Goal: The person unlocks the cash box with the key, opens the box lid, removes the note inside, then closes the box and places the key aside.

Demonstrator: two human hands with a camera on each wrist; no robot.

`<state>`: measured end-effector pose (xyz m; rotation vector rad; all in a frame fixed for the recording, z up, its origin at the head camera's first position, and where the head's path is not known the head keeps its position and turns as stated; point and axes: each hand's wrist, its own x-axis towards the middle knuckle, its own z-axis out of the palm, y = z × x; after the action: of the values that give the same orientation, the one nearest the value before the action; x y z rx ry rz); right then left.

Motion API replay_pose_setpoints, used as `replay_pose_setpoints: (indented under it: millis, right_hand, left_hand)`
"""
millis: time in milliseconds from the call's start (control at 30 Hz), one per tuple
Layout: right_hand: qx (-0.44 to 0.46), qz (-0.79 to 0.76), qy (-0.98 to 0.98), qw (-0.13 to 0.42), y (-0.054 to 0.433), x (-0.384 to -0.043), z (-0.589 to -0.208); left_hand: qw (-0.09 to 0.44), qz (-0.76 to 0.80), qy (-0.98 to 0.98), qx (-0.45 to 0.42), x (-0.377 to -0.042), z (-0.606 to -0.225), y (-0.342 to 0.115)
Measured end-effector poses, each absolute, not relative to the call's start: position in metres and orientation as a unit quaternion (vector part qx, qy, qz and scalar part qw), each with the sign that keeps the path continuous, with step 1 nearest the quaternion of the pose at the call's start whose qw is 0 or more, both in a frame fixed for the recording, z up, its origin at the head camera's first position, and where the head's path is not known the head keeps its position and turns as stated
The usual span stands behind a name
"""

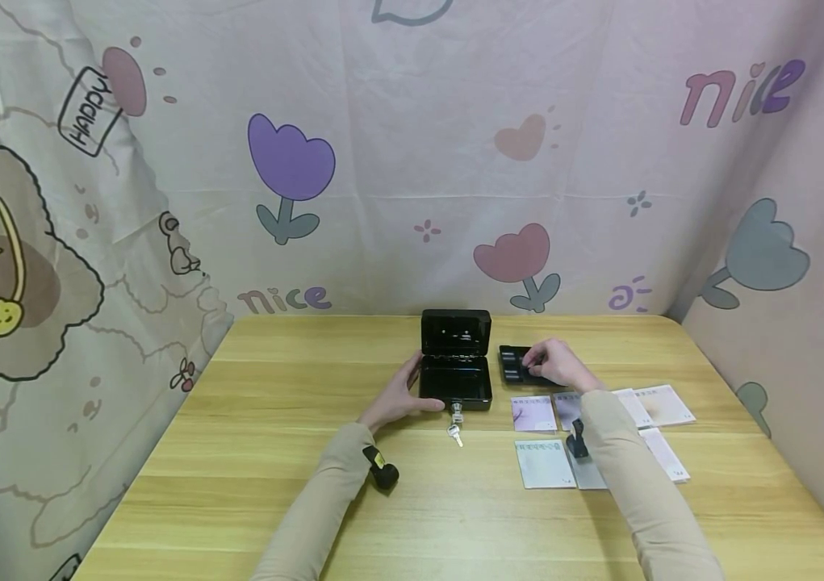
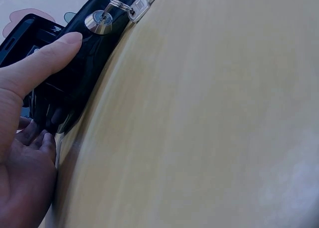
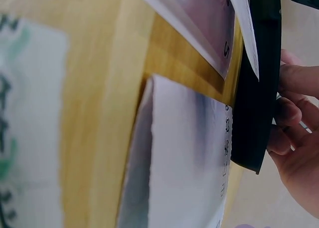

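A black cash box [image 1: 455,383] stands with its lid [image 1: 456,332] raised. My left hand [image 1: 399,397] holds its left front corner, the thumb lying along the front beside the lock [image 2: 99,22] and the fingers at the side. From the lock hang a ring and keys [image 1: 456,436]. Right of the box lies a black compartment tray [image 1: 516,376]. My right hand [image 1: 559,363] reaches over it, fingers bent with the tips down at the compartments. In the right wrist view the tray's wall partly hides the fingertips, and I cannot tell what they pinch.
Folded printed cards stand in rows in front of the tray, among them a purple one [image 1: 533,414] and a pale green one [image 1: 545,465]. My right forearm [image 1: 633,468] passes over several of them. A patterned cloth [image 1: 397,161] hangs behind the wooden table [image 1: 295,371].
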<state>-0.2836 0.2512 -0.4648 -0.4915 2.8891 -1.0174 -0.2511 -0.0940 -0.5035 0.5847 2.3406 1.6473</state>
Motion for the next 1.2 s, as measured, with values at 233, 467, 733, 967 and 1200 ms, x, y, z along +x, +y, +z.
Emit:
replay_pose_setpoints:
  millis: [233, 467, 733, 967, 1200]
  right_hand:
    - [-0.156, -0.321, 0.934, 0.016, 0.2521, -0.2816, -0.4632]
    - [-0.163, -0.310, 0.937, 0.004, 0.2517, -0.2801, -0.4626]
    - [-0.158, -0.306, 0.939, -0.006, 0.2511, -0.2796, -0.4629]
    - [-0.163, -0.307, 0.937, -0.019, 0.2517, -0.2785, -0.4614]
    - [-0.159, -0.293, 0.942, -0.037, 0.2498, -0.2748, -0.4568]
  left_hand:
    - [0.111, 0.562, 0.795, 0.198, -0.2510, -0.5034, -0.0938]
    - [0.106, 0.559, 0.797, 0.200, -0.2504, -0.5036, -0.0931]
    - [0.109, 0.560, 0.796, 0.203, -0.2513, -0.5037, -0.0935]
    - [0.111, 0.561, 0.795, 0.202, -0.2513, -0.5036, -0.0932]
    - [0.103, 0.561, 0.796, 0.204, -0.2509, -0.5043, -0.0924]
